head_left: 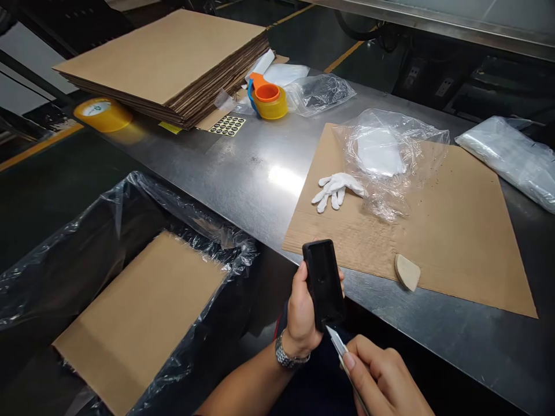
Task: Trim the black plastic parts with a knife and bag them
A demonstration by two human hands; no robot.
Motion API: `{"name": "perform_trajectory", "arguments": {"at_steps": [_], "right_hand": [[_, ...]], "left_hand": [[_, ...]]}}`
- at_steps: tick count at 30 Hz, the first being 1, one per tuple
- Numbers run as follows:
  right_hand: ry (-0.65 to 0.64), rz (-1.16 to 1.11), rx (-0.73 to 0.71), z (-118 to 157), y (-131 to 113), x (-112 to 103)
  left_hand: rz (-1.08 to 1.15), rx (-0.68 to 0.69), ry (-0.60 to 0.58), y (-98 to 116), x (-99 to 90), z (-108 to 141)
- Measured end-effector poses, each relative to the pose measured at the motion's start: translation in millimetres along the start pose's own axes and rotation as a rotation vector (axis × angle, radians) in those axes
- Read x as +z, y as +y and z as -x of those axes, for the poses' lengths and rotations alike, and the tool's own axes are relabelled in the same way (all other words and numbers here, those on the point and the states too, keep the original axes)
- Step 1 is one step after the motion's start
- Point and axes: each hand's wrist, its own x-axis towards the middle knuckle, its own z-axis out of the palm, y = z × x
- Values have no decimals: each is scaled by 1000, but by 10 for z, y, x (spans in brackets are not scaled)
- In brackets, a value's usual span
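My left hand (302, 315) is wrapped round a black rectangular plastic part (323, 283), its hollow side facing me, just off the front edge of the metal table. A metal watch is on the left wrist. My right hand (379, 370) grips a utility knife (340, 346) with its blade pointing up and left, the tip at the lower end of the black part. Beyond them, a cardboard sheet (468, 231) lies on the table, bearing a white glove (337, 189), a clear plastic bag with white contents (381, 151) and a small beige block (407, 272).
A cardboard stack (165, 63) stands at the back left, beside yellow tape rolls (275, 108) and a sticker sheet (228, 125). A plastic-lined bin (87, 231) holding cardboard (143, 318) is at the lower left. Folded plastic (511, 156) lies at right.
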Motion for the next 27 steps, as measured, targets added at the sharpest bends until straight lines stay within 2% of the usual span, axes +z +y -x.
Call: {"name": "perform_trajectory", "arguments": {"at_steps": [12, 22, 27], "right_hand": [[-33, 42, -15, -41, -3, -14], [-62, 90, 4, -61, 59, 12], [-72, 104, -5, -75, 65, 24]], "left_hand": [[-46, 106, 97, -21, 20, -11], [-58, 205, 130, -39, 36, 19], [-49, 212, 140, -50, 12, -3]]}}
